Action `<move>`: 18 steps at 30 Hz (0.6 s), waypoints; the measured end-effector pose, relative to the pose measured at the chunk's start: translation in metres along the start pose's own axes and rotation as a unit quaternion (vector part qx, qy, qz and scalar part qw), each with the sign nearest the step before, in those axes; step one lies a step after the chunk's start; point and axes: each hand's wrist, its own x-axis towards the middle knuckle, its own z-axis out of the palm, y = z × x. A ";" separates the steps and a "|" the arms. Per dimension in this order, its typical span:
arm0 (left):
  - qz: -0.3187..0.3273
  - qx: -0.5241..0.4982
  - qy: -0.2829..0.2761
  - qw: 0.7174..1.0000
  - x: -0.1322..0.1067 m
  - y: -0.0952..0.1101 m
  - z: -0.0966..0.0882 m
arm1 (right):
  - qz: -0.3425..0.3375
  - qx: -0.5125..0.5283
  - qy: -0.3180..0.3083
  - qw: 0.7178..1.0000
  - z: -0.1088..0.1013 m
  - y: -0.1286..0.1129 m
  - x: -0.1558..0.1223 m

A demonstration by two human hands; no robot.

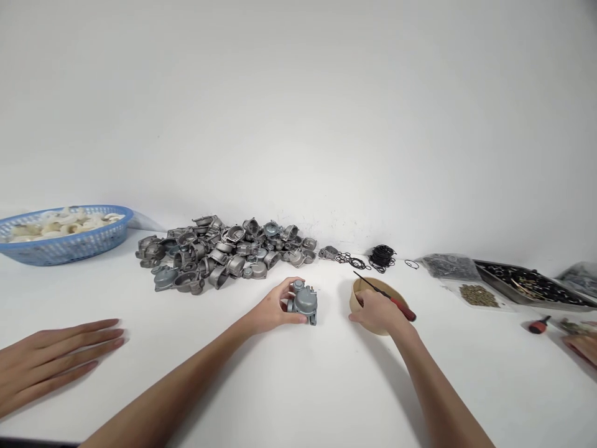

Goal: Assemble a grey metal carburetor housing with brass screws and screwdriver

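My left hand [273,306] grips a small grey metal carburetor [306,301], thumb along its near side and fingers behind it, low over the white table. To the right, my right hand [374,309] keeps a screwdriver [403,310] with a red and black handle across the palm, its thin dark shaft pointing up and left. The same hand reaches over the rim of a beige bowl [394,289], fingertips partly inside. What they touch in the bowl is hidden.
Behind lies a pile of grey metal bowl-shaped castings [224,252]. Black rubber rings [382,256], a bag of brass parts [479,296], a metal tray [532,286] and a red-handled tool [539,325] lie right. Far left are a blue basket [69,246] and another person's hand [65,358]; another hand [583,345] shows far right.
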 end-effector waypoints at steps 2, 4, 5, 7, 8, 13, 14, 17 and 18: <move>-0.001 0.001 0.001 1.000 0.001 -0.001 0.000 | -0.001 0.001 -0.003 1.000 0.000 0.001 0.001; -0.003 0.000 0.002 1.000 0.001 -0.003 -0.001 | -0.001 0.003 -0.004 1.000 0.001 0.002 0.002; -0.004 -0.001 0.002 1.000 0.001 -0.003 -0.001 | -0.002 0.005 -0.002 1.000 0.001 0.002 0.002; -0.003 -0.003 0.003 1.000 0.001 -0.003 -0.001 | -0.003 0.013 0.004 1.000 0.001 0.002 0.000; -0.003 -0.003 0.003 1.000 0.001 -0.002 -0.001 | -0.004 0.019 0.010 1.000 0.001 0.001 -0.001; -0.002 0.014 -0.004 1.000 -0.001 0.000 -0.001 | -0.005 0.050 0.064 0.997 -0.006 -0.008 -0.010; -0.003 0.018 -0.006 1.000 -0.001 0.000 -0.002 | -0.006 0.055 0.078 0.995 -0.009 -0.010 -0.012; -0.005 0.024 -0.004 1.000 -0.001 0.002 -0.006 | -0.008 0.072 0.113 0.991 -0.018 -0.015 -0.016; -0.005 0.025 -0.001 1.000 -0.001 0.004 -0.008 | -0.006 0.082 0.126 0.989 -0.021 -0.016 -0.018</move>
